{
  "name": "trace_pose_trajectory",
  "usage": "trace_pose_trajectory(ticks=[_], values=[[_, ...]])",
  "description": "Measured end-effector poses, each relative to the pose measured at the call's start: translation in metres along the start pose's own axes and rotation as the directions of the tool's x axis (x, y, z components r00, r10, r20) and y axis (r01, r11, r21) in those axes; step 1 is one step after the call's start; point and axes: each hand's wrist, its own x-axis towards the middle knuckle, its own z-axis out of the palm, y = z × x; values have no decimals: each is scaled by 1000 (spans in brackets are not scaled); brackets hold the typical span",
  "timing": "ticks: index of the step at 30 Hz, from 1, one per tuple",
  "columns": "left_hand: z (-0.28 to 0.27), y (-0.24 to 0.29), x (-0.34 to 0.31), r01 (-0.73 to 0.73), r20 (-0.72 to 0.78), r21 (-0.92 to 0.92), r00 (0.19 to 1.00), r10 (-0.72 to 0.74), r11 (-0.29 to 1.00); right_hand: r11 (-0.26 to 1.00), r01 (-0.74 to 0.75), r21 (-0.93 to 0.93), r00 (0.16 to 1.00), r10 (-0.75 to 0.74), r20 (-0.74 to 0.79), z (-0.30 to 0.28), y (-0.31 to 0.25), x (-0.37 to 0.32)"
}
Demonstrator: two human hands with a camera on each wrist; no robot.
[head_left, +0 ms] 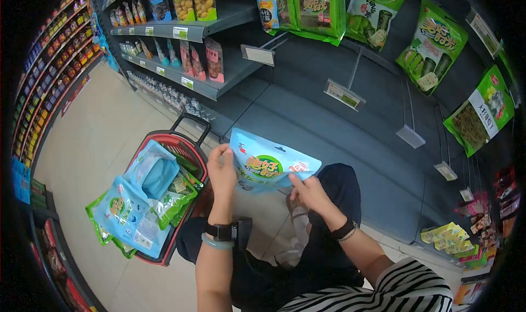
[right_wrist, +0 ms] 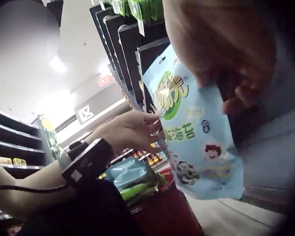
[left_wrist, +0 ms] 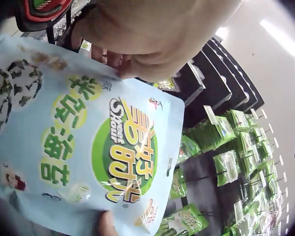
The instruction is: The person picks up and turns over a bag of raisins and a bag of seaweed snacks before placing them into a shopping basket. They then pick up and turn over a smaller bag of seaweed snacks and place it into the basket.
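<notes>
Pouch point(head_left: 271, 164): pale blue, green logo | left hand point(head_left: 222, 172), right hand point(head_left: 309, 192): grips pinch it

The head camera looks steeply down on the blue packet point(head_left: 268, 166), the basket point(head_left: 181, 143) and the shelves point(head_left: 307, 120). Both wrist cameras sit close, looking up. All three share that packet.

Your head view is evenly bright, bowed and black at the rim. Ceiling lights point(left_wrist: 280, 32) flare in the wrist views; your right hand point(right_wrist: 221, 46) looms dark, blurred.
</notes>
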Motion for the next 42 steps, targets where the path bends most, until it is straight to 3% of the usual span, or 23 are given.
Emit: trace_pose_trajectory(ticks=[1,2,3,7,9,10,11,14,16,21,23,26,38,42], values=[[6,-9,4,-43,5,89,999,43,995,1000,2,-3,1000,-2,2,1,7,9],[11,-18,8,-85,12,175,996,84,981,982,63,178,998,-58,-35,2,23,26],[17,-22,16,-138,117,238,987,113,961,929,126,349,991,-105,-80,2,38,43],[38,-35,41,-139,234,28,964,128,990,931,242,274,968,-211,-137,-17,65,109],[44,-27,52,177,307,-129,943,-130,976,960,259,109,952,-235,-194,-24,85,142],[48,-25,57,330,358,-196,901,-246,923,960,256,110,954,-233,-189,-22,94,152],[54,-22,61,420,342,-203,877,-338,884,967,228,110,953,-199,-228,-21,102,163],[74,-56,74,506,338,-188,838,-428,842,979,151,137,955,-108,-277,-16,102,172],[82,-64,79,505,348,-206,838,-420,838,943,116,312,963,-29,-270,-11,96,167],[94,-72,83,537,393,-243,816,-424,808,964,81,255,964,-11,-265,-14,115,183],[101,-74,81,558,363,-214,808,-465,802,957,-13,290,969,84,-233,-17,112,181],[107,-84,80,559,333,-190,810,-483,807,939,-36,343,965,122,-233,-18,112,179],[112,-85,76,534,321,-210,829,-458,819,822,3,569,962,153,-226,-17,106,173],[114,-84,74,539,263,-227,836,-481,811,894,-99,438,961,200,-191,-20,114,178]])
